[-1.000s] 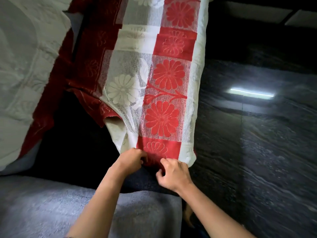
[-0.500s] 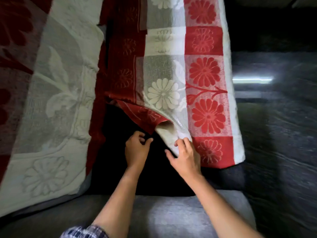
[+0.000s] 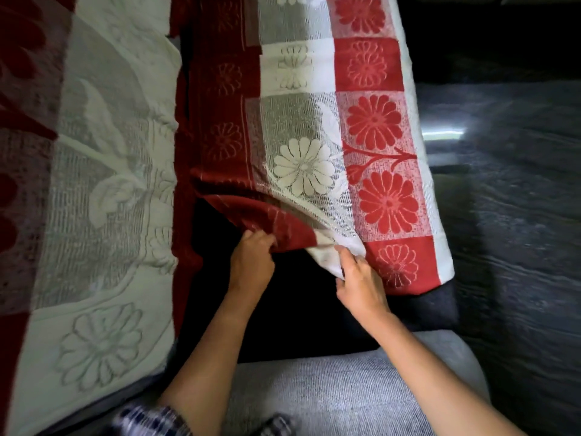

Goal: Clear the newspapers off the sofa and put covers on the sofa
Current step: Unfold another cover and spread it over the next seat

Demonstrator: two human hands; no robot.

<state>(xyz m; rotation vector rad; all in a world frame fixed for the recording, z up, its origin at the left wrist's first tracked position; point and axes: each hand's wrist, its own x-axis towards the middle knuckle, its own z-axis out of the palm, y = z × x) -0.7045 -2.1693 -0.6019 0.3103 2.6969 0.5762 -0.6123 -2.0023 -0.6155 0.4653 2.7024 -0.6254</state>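
The red-and-white flowered woven cover (image 3: 371,146) hangs lengthwise down the dark sofa (image 3: 434,306). Its tucked lower corner lies between the 2 hands, left hand (image 3: 251,262) pinching the red fold, right hand (image 3: 361,284) pinching the white edge.

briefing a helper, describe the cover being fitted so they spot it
Two flowered covers drape the dark sofa. Take the right cover, its lower edge gripped by left hand and right hand. Unlike the mostly cream left cover, it has red daisy squares.
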